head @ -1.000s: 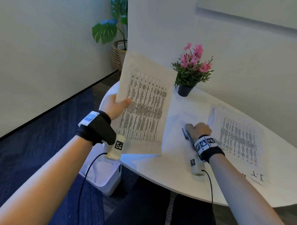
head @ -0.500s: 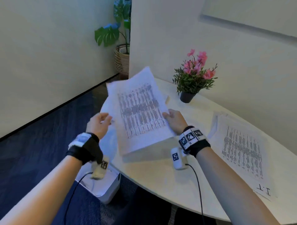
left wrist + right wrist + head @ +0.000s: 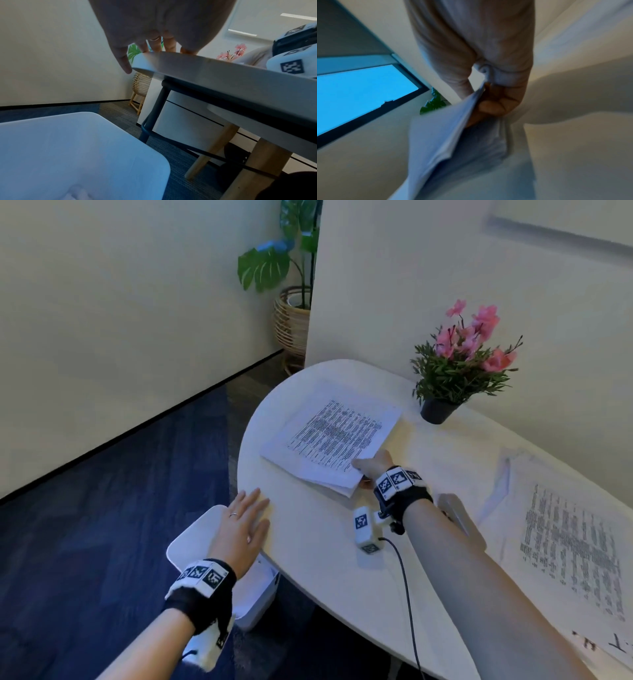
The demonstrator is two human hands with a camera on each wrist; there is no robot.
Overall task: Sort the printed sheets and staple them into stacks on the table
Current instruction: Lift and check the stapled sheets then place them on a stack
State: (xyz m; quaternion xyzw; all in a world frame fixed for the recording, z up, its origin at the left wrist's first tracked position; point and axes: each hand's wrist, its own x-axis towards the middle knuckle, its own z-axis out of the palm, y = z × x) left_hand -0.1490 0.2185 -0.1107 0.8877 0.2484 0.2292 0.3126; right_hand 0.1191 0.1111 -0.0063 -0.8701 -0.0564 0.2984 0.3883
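The right hand (image 3: 375, 465) pinches the near corner of a stack of printed sheets (image 3: 334, 436) that lies on the white tabletop (image 3: 318, 542), toward its far left end. In the right wrist view the thumb lies on top of the paper (image 3: 453, 135) and the curled fingers (image 3: 494, 106) sit under it, so that corner is lifted off the surface and the sheets fan apart a little there; the rest of the stack lies flat.

The left hand (image 3: 245, 529) holds nothing. Its fingers are straight and slightly spread, palm down, reaching over the near left edge of the tabletop; the left wrist view shows the fingertips (image 3: 169, 46) at the rim of the tabletop (image 3: 223, 75), but whether they press on it I cannot tell.

A second pile of printed sheets (image 3: 568, 546) lies on the right side of the tabletop, well apart from the first. Between the two piles, partly hidden behind the right forearm, lies a pale stapler (image 3: 459, 517). A small potted plant with pink flowers (image 3: 462, 361) stands at the far side near the wall, just beyond the held stack. A white box-like unit (image 3: 212, 529) sits on the floor below the left hand.
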